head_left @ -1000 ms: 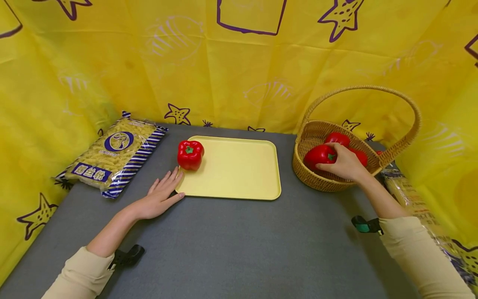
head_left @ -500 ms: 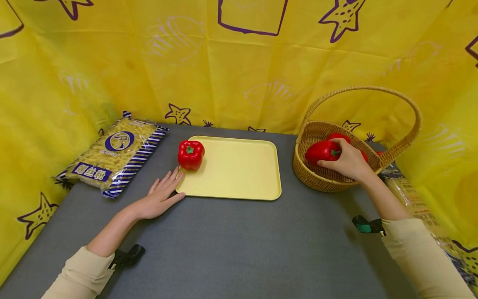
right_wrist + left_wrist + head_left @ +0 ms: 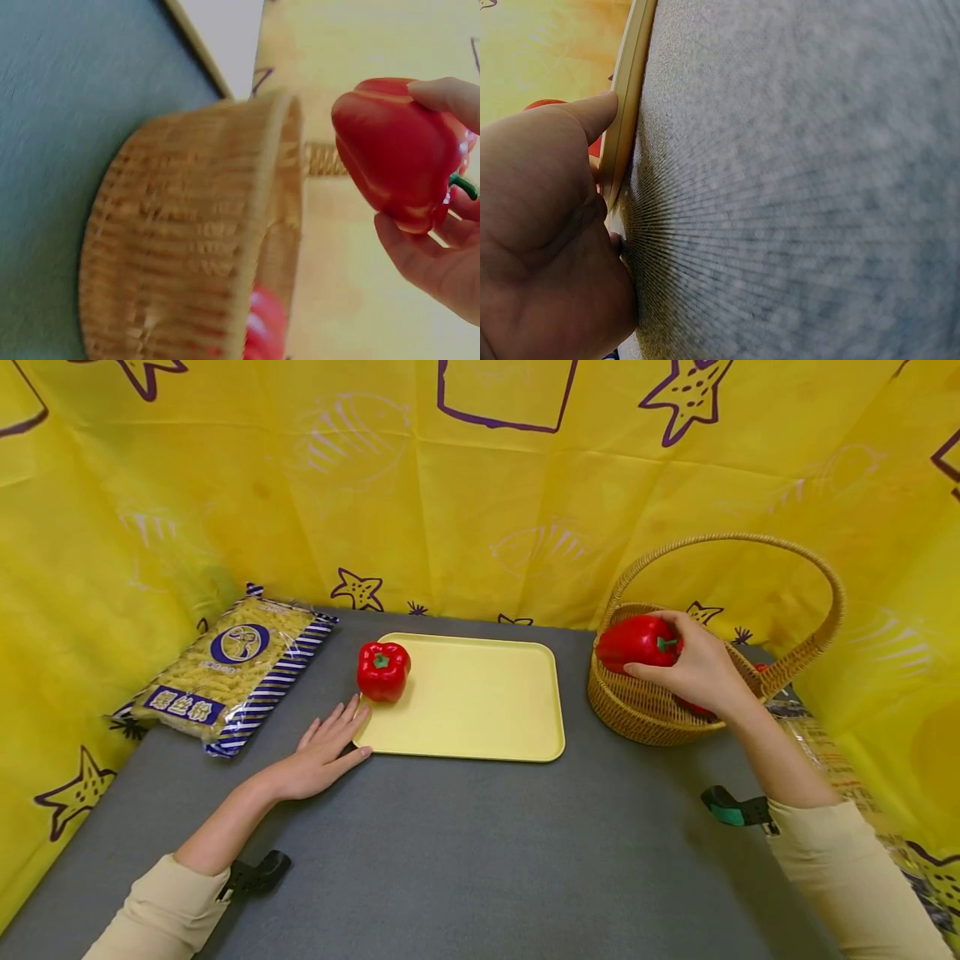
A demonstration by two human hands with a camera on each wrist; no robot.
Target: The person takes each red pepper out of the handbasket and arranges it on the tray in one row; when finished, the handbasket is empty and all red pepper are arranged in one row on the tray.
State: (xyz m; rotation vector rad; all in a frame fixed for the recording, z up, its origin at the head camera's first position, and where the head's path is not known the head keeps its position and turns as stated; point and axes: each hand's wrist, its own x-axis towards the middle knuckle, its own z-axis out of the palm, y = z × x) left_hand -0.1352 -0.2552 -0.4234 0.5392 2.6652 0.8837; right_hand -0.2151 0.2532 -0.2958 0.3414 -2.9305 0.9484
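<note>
Far left of the frame, a bag of pasta (image 3: 236, 652) is parked on the grey tabletop (image 3: 480, 860), touched by neither of the hands. Next along, the left hand (image 3: 322, 760) is laid by the yellow tray (image 3: 480, 710), fingers straight and spread, nothing gripped, the tray's left edge just touched. One red pepper (image 3: 383, 672) is stood stem-up at the tray's upper left corner.

Now the fun bit, right side of the frame: a second red pepper (image 3: 630, 643) is gripped by the right hand (image 3: 697, 668), fingers and thumb curled round the stem end. Half a second ago it's seen down inside the wicker basket (image 3: 626, 714); now it's been lifted, and in the right wrist view it's held above the rim, not touching. So it looks pretty much freed from the basket. Another red pepper (image 3: 266, 330) is left in there though, so the basket isn't emptied yet. Far right, a see-through package (image 3: 825, 747) is partly hidden by the arm; its contents can't be made out.
</note>
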